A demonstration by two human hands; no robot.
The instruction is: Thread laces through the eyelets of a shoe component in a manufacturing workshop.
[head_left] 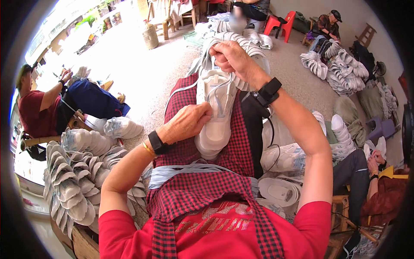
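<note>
A white shoe upper [215, 131] lies across my lap, toe toward me, with more pale uppers stacked beneath it. A pale grey-blue shoelace [220, 103] runs through its eyelets. My left hand [188, 123] is closed in a pinch at the left eyelet edge, its fingertips on the lace. Higher up, beyond the tongue, my right hand [233, 59] is curled into a fist around a length of lace; its fingers partly hide it. A bundle of pale blue laces [198, 170] hangs across my waist over the checked apron [202, 187].
Stacks of shoe uppers [71, 181] stand at my left, and others [280, 157] lie close at my right. People sit working at left, at right and at the back. A red plastic chair [280, 26] and a woven container [150, 35] stand farther off.
</note>
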